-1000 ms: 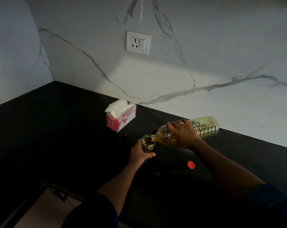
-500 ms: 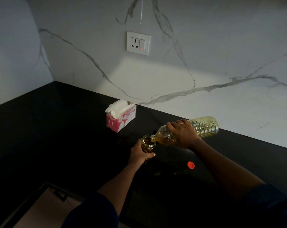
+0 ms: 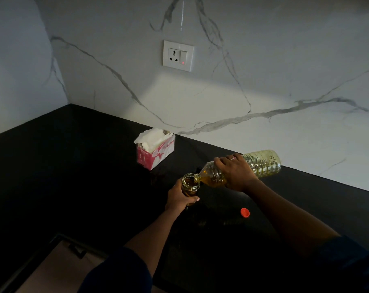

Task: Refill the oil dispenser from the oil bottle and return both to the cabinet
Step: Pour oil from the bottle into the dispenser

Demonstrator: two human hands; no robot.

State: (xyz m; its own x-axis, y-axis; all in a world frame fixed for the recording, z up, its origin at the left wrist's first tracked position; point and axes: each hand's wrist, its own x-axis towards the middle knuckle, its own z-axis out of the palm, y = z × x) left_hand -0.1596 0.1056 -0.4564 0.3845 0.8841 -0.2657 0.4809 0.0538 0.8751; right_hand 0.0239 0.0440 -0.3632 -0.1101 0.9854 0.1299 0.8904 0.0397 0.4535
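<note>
1. The right hand [image 3: 238,174] is wrapped around the middle of the oil bottle [image 3: 261,164] and holds it tipped nearly flat, neck down to the left, with its mouth resting at the rim of the dispenser [image 3: 191,183].
2. The left hand [image 3: 179,197] is closed around the body of the dispenser, a small open glass jar, and steadies it on the black desk [image 3: 73,166].
3. Compared with a second ago almost nothing has shifted: both hands, the bottle's tilt and the jar's spot look the same, so the pour seems to be running steadily rather than starting or ending.
4. Amber oil shows in the bottle's neck and inside the jar; how full the jar is cannot be read from this angle.
5. The bottle's orange cap [image 3: 245,212] lies on the desk just right of the jar, apart from both hands. The jar's own lid is not visible.
6. A tissue box [image 3: 156,151] stands behind the jar near the wall, clear of the pour.
7. Judged from this, the refill is mid-way; capping both and returning them to the cabinet, which is out of view, remain to be done.
</note>
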